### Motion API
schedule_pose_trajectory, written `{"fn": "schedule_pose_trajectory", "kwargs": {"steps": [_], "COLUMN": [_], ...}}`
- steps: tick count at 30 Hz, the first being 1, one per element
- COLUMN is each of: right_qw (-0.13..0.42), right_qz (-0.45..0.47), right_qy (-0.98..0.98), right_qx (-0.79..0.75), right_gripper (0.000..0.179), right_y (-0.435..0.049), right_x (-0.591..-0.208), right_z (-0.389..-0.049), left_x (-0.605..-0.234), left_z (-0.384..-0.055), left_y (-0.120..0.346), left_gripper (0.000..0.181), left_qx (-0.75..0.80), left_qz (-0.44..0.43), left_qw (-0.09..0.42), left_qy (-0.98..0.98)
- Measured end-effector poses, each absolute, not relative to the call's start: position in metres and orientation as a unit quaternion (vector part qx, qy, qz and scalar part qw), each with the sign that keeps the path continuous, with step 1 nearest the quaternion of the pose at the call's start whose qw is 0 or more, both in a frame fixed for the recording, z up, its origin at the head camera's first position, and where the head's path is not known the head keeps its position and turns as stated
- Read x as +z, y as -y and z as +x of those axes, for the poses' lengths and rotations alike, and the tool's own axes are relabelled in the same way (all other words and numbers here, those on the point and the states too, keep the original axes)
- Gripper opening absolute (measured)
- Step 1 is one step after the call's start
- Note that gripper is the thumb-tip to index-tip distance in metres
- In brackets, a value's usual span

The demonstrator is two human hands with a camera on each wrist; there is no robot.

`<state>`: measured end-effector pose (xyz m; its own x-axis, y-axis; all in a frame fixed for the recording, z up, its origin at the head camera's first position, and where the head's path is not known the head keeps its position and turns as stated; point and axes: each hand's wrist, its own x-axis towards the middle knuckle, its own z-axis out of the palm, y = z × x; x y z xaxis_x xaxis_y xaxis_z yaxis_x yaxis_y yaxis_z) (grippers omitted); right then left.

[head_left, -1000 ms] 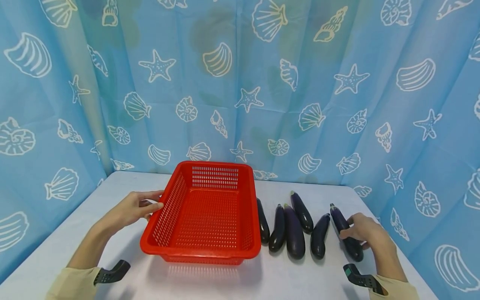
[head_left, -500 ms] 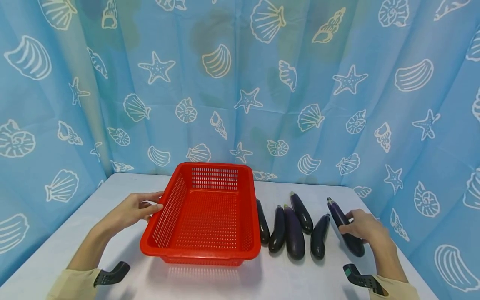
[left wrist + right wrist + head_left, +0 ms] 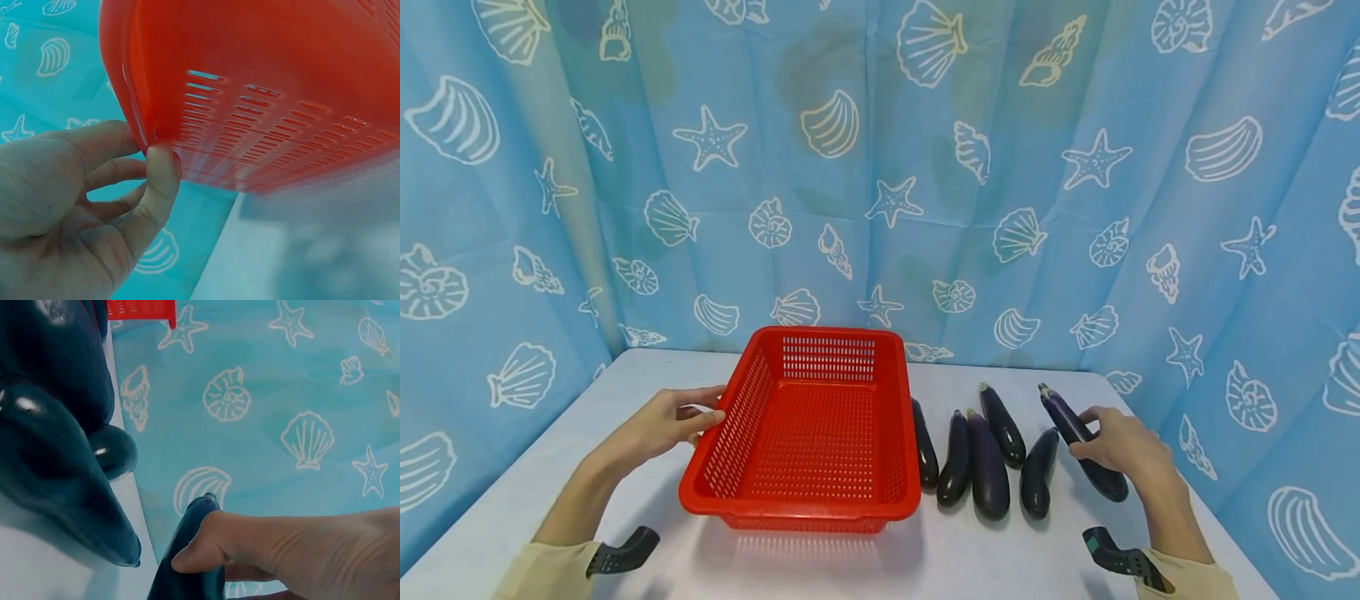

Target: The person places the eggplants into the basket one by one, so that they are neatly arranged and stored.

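Observation:
A red perforated plastic basket [image 3: 820, 433] stands on the white table, with nothing inside it. At its left rim my left hand [image 3: 666, 423] pinches the edge between thumb and fingers; the left wrist view shows this hand [image 3: 94, 194] at the basket's rim [image 3: 128, 94]. On the far right my right hand [image 3: 1126, 446] grips a dark purple eggplant [image 3: 1063, 414] around its middle, its stem end pointing up and left. The right wrist view shows the thumb [image 3: 200, 550] lying along that eggplant [image 3: 187, 581]; its lower end is cut off there.
Several more eggplants lie between the basket and my right hand: a slim one [image 3: 925, 446] against the basket, a thick one [image 3: 988, 467], one farther back [image 3: 1002, 425] and one nearest the held eggplant [image 3: 1039, 475]. A blue shell-print curtain [image 3: 880, 167] hangs behind the table.
The held eggplant has tilted, its stem end swinging left and up, while my right hand has moved slightly left and away from me. My left hand keeps its place on the basket.

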<state>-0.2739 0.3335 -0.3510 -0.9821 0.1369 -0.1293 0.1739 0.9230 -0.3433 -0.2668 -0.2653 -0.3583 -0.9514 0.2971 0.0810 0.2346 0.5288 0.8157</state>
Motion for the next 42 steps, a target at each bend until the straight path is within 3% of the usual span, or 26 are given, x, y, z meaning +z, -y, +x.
{"fn": "schedule_pose_trajectory", "kwargs": {"steps": [24, 42], "right_qw": [-0.036, -0.069], "right_qz": [-0.005, -0.054], "right_qy": [-0.988, -0.988], "right_qx": [-0.153, -0.124], "right_gripper": [0.062, 0.057], "right_y": [-0.298, -0.265], "right_x": [-0.351, -0.349], "right_z": [-0.274, -0.268], "left_x": [-0.357, -0.357], "left_z": [-0.266, -0.267], "left_y": [0.263, 0.264], "left_gripper": [0.065, 0.065], "left_qx": [0.462, 0.46], "left_qz": [0.161, 0.153], "left_qw": [0.032, 0.037], "left_qy": [-0.871, -0.874]}}
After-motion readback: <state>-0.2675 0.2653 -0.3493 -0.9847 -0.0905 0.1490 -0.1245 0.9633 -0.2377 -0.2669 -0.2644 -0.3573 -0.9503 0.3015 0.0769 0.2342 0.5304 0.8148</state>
